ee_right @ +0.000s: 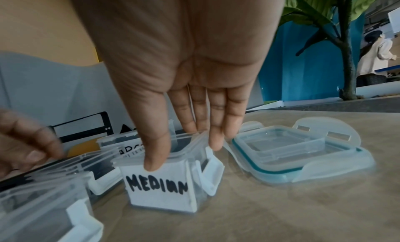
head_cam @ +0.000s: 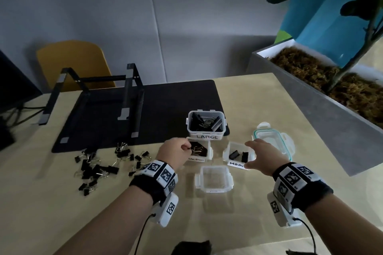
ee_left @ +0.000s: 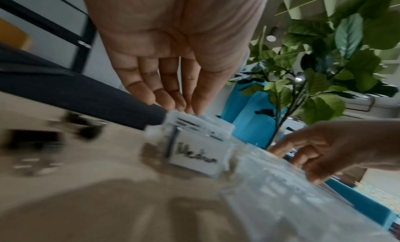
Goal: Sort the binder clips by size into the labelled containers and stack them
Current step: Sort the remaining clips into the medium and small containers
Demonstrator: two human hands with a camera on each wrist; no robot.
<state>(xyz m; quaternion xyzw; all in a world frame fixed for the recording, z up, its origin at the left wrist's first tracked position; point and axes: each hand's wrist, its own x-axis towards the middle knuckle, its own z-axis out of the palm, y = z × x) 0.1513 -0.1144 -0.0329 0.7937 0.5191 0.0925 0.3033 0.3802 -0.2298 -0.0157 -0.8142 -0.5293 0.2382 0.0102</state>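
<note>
Two small clear containers stand side by side. My left hand [head_cam: 186,148] hovers at the left rim of the one labelled "Medium" [ee_left: 197,157], which holds clips with brassy handles. Its fingertips [ee_left: 186,107] meet in a pinch, and a binder clip's wire handle [head_cam: 190,148] shows at them. My right hand [ee_right: 184,156] grips the other container, labelled "MEDIUM" [ee_right: 160,191], thumb on the label and fingers over the far rim. It holds a few black clips [head_cam: 238,155]. Loose binder clips [head_cam: 97,165] lie scattered at the left.
The LARGE container [head_cam: 204,136] with big clips stands behind, on a black mat [head_cam: 165,99]. An empty clear container [head_cam: 213,168] sits in front. A teal-sealed lid [head_cam: 273,141] lies at the right. A laptop stand [head_cam: 93,93] and a grey planter [head_cam: 310,109] flank the area.
</note>
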